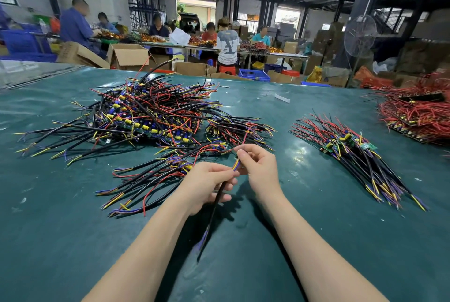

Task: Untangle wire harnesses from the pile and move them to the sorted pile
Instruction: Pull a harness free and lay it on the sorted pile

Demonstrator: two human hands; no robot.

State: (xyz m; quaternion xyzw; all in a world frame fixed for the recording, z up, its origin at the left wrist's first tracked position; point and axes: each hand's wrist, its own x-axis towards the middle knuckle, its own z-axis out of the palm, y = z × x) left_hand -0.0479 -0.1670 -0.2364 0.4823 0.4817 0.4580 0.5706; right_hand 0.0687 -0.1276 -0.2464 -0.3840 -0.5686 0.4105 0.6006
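A big tangled pile of wire harnesses (pixel 146 116) lies on the green table (pixel 60 241) at the left, with a smaller loose bunch (pixel 151 180) just in front of it. The sorted pile (pixel 353 155) lies at the right, its wires all pointing one way. My left hand (pixel 207 185) grips one harness by its black cable (pixel 213 214), which hangs down toward me. My right hand (pixel 258 167) pinches the yellow and purple wires (pixel 235 165) of that same harness just above the left hand's fingers.
A heap of red wires on circuit boards (pixel 414 114) sits at the far right edge. A small white scrap (pixel 282 98) lies further back. Beyond the table are cardboard boxes (pixel 129 55), blue crates, a standing fan (pixel 360 36) and several seated people working.
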